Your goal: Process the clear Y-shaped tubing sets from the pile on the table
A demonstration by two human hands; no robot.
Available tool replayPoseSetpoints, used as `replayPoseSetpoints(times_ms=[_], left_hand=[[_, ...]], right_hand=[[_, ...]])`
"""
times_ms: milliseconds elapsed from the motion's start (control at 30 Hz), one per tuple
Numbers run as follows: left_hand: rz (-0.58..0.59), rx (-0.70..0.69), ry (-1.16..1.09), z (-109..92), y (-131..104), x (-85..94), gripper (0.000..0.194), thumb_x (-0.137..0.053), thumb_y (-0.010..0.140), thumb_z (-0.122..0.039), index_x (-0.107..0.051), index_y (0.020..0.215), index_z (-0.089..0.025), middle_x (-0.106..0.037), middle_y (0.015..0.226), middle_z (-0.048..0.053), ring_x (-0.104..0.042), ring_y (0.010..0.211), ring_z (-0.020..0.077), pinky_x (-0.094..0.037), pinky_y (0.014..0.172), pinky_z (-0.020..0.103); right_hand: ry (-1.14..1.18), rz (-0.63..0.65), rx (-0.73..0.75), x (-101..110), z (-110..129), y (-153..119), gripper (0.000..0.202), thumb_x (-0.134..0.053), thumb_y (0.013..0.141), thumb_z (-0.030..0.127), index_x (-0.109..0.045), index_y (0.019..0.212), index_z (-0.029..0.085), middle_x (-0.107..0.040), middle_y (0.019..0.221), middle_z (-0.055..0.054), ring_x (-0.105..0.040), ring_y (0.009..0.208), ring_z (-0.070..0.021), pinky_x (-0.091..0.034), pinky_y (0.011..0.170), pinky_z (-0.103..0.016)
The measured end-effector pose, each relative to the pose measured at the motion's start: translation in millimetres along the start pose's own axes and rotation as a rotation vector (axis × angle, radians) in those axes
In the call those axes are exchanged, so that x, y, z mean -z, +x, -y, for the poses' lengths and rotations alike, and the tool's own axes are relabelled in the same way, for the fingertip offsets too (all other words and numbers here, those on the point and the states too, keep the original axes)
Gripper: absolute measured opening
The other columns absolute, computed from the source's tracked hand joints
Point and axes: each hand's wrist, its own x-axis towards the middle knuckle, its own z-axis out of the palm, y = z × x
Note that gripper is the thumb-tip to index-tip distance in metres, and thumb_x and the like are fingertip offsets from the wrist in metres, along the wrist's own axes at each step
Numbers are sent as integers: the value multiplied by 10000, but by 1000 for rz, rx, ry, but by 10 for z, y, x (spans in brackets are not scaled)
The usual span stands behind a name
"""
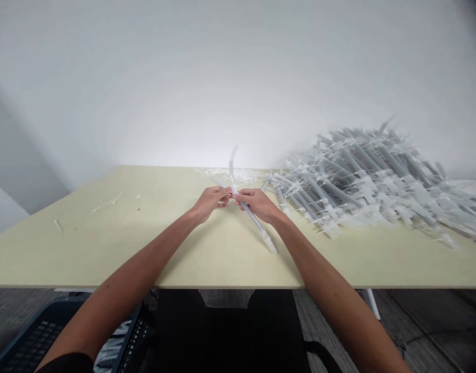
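A dark blue perforated basket (47, 334) is standing below the tabletop (206, 259), holding whitish strips (113, 344); the left forearm (144, 264) is partly hiding it and the frame's edge is cropping it. Over the tabletop's middle, the left hand (213, 202) and right hand (256, 203) are pinching a branched clear tube assembly (253, 220) at its joint, fingertips obscuring the joint's details. Tube assemblies (358, 171) are lying heaped rightward, blurred.
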Motion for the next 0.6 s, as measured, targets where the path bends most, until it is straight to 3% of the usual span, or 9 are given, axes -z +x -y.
replayPoseSetpoints(times_ms=[333, 600], left_hand=[[-25, 18, 38, 60, 38, 14, 387, -646, 697, -487, -550, 588, -128, -545, 670, 48, -501, 654, 132, -408, 703, 340], [-41, 2, 27, 135, 77, 31, 386, -659, 687, -480, -543, 566, -132, -539, 651, 44, -489, 635, 124, -411, 743, 349]], right_hand=[[-525, -70, 72, 31, 5, 29, 346, -534, 746, 458, -646, 631, 152, -552, 587, 6, -432, 558, -107, -292, 554, -243], [-716, -130, 76, -12, 47, 18, 382, -504, 747, 482, -627, 582, 160, -504, 522, 16, -380, 505, -94, -254, 520, -245]])
